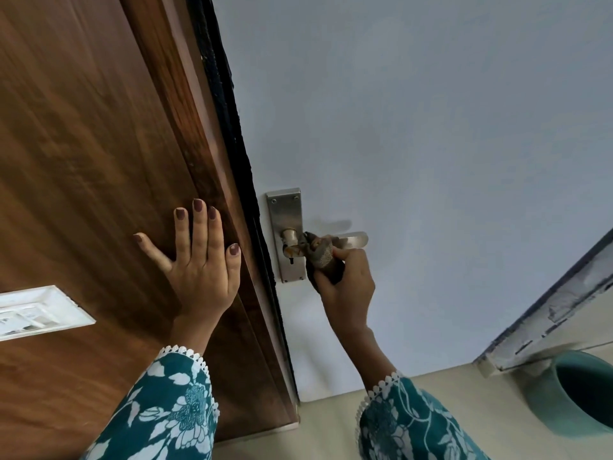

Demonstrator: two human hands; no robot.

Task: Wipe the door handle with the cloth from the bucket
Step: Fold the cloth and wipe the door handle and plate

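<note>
A metal lever door handle [353, 240] on a steel backplate [286, 214] is fixed to the pale blue door. My right hand [345, 283] is closed around a dark grey-brown cloth [320, 254], which is pressed over the middle of the lever near its pivot. Only the lever's right tip and its round base show past the cloth. My left hand [199, 257] lies flat with fingers spread on the brown wooden frame panel [93, 144], left of the handle. The teal bucket [577, 390] stands on the floor at the lower right, partly cut off by the frame edge.
A white switch plate [36, 312] sits on the wooden panel at the far left. A dark gap runs between the wood and the blue door. Beige floor shows below, and a worn painted frame edge [547, 313] rises at the right above the bucket.
</note>
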